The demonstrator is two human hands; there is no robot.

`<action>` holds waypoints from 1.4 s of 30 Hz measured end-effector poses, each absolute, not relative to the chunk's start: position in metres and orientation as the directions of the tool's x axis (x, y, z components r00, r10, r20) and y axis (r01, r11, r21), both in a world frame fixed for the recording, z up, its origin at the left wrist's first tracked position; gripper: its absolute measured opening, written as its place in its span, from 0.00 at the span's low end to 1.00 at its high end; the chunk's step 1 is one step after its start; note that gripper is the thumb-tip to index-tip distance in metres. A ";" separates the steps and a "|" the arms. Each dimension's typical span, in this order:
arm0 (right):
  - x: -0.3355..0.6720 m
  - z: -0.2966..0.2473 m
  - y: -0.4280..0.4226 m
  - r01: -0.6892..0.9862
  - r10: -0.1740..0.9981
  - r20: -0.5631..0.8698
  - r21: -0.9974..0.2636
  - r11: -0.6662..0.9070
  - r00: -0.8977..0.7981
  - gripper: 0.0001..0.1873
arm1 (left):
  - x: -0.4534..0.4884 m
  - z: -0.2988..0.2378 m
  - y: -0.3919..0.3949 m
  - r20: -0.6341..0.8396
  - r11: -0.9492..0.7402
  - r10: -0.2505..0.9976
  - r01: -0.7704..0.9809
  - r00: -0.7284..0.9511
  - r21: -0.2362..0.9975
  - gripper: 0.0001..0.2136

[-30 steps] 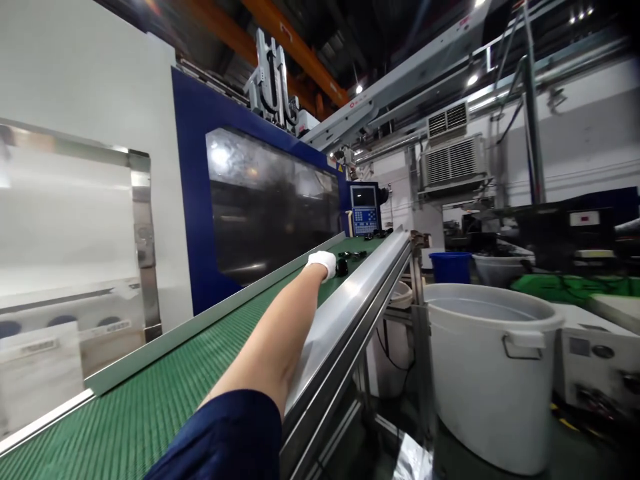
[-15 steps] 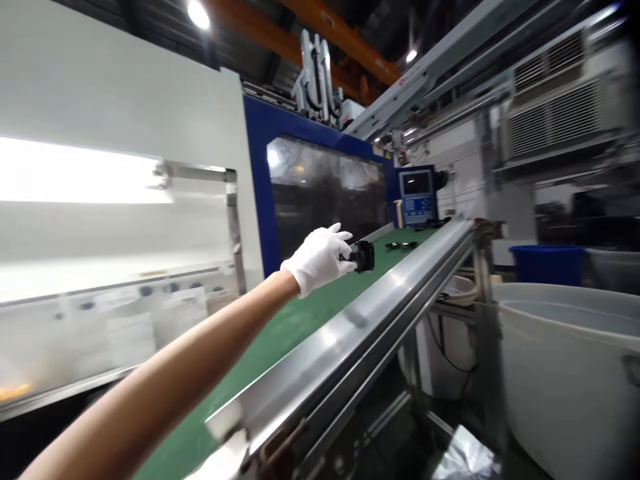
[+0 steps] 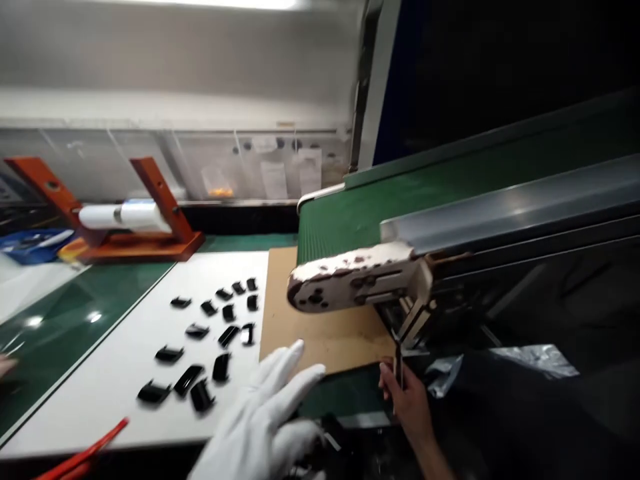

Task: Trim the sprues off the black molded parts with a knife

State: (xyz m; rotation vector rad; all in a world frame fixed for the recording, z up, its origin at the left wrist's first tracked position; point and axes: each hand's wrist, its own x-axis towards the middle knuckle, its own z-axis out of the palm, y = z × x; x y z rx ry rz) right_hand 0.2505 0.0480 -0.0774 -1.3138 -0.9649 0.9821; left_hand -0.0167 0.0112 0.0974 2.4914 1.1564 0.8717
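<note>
My left hand (image 3: 260,427), in a white glove, is low at the table's front edge. Two of its fingers stretch out toward the brown cardboard sheet (image 3: 325,337); the lower fingers curl by a dark piece (image 3: 327,430), which is blurred. My bare right hand (image 3: 404,399) is just right of it, under the conveyor end (image 3: 350,287), with its fingers closed on a thin metal strip (image 3: 399,363) that hangs there. Several small black plastic parts (image 3: 200,340) lie in loose rows on a white board (image 3: 100,400) left of the cardboard.
The green belt (image 3: 400,200) slopes up to the right with a steel side rail (image 3: 525,207). An orange stand holding a white roll (image 3: 125,217) is at the back left. A red tool (image 3: 85,455) lies at the front. A fingertip of someone else (image 3: 5,365) shows at far left.
The view has swung from up the conveyor down to the table. My gloved left hand took a black part off the belt and has drawn back to the table's front. My right hand has come into view.
</note>
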 end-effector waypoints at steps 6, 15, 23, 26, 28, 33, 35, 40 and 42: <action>0.212 -0.056 -0.018 -0.180 0.987 -0.112 -0.980 -0.089 0.118 0.15 | 0.007 0.045 -0.001 0.116 -0.505 0.838 0.675 0.534 0.538 0.02; 0.163 -0.054 -0.051 -0.312 0.957 -0.287 -0.914 -0.259 0.048 0.16 | -0.001 0.022 0.017 -0.099 -0.439 0.772 0.640 0.627 0.630 0.04; 0.151 -0.042 -0.042 -0.467 0.915 -0.358 -0.852 -0.238 0.187 0.14 | -0.019 0.024 0.025 0.022 -0.429 0.755 0.469 0.655 0.772 0.15; 0.148 -0.035 -0.034 -0.550 0.906 -0.365 -0.812 -0.197 0.215 0.12 | -0.037 0.019 0.028 0.006 -0.252 0.821 0.352 0.571 0.901 0.34; 0.147 -0.032 -0.030 -0.601 0.901 -0.386 -0.773 -0.201 0.196 0.11 | -0.044 0.011 0.027 -0.046 -0.117 0.854 0.279 0.518 0.953 0.46; 0.142 -0.030 -0.025 -0.666 0.901 -0.413 -0.710 -0.226 0.134 0.10 | -0.034 -0.015 0.020 -0.057 -0.002 0.868 0.117 0.493 0.993 0.58; 0.140 -0.030 -0.025 -0.670 0.904 -0.410 -0.706 -0.229 0.123 0.10 | -0.027 -0.020 0.018 -0.016 -0.029 0.876 0.087 0.482 0.996 0.60; 0.139 -0.027 -0.025 -0.650 0.910 -0.402 -0.719 -0.244 0.102 0.13 | -0.021 -0.023 0.020 0.036 -0.047 0.879 0.012 0.476 0.999 0.59; 0.139 -0.027 -0.024 -0.642 0.913 -0.397 -0.725 -0.249 0.094 0.13 | -0.021 -0.023 0.021 0.034 -0.031 0.885 -0.015 0.464 0.999 0.58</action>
